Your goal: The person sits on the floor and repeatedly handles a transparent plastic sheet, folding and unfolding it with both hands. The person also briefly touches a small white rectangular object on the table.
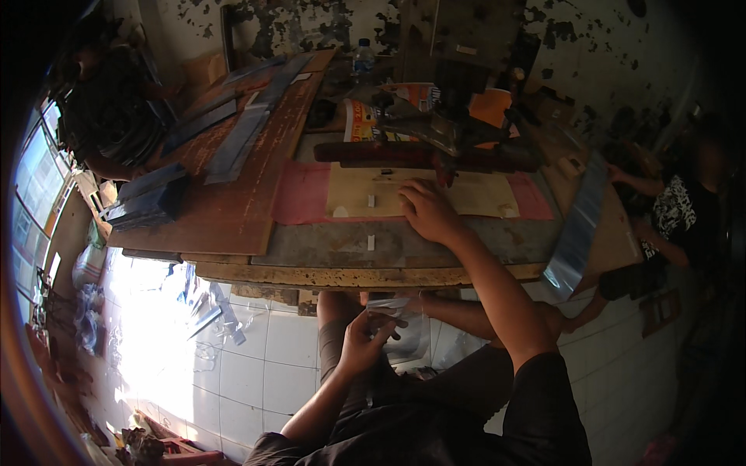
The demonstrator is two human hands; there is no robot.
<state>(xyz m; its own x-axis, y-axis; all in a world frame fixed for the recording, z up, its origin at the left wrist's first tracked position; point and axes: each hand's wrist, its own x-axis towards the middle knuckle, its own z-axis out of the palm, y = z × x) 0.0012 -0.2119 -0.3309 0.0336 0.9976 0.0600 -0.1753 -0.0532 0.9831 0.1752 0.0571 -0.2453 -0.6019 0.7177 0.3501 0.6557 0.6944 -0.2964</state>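
Below the table edge, my left hand [364, 342] is closed around a piece of clear plastic film [412, 335], which hangs over my lap. My right hand [426, 210] rests on a pale yellow sheet [350, 190] on the worktable, its fingers bent and close together. Whatever lies under those fingertips, if anything, is hidden. Pink material [299, 193] shows at both ends of the yellow sheet. Just behind my right hand runs a dark red bar [373, 153] of a metal press-like device [443, 128]. Two small white strips [371, 242] lie left of the hand.
Flat bluish plastic sheets [241, 140] and a stack [148, 198] lie on the brown board at left. Another long plastic sheet [576, 225] overhangs the right edge. A bottle [363, 58] stands behind. One person [113, 109] is at left, another [676, 202] at right. Plastic scraps [217, 314] litter the tiles.
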